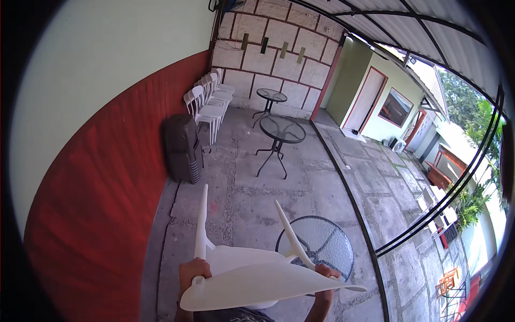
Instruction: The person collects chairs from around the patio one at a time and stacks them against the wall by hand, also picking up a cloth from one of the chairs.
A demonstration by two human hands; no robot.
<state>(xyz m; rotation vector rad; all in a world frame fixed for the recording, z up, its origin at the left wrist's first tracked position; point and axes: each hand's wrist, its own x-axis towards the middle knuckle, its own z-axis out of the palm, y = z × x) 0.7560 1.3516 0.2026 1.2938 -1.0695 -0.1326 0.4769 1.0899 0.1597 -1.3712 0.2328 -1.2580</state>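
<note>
A white plastic chair is held up in front of my body, tipped so that two of its legs point forward. My left hand is closed around its left side, close to where a leg joins. On the other side, my right hand grips the chair near the base of the right leg, its fingers partly hidden by the white plastic. Just beyond the right leg stands a round glass table, partly covered by the chair in my view.
Two more round glass tables, a nearer one and a farther one, stand ahead. White chairs line the red wall, behind a dark upright case. A dark floor rail runs along the right.
</note>
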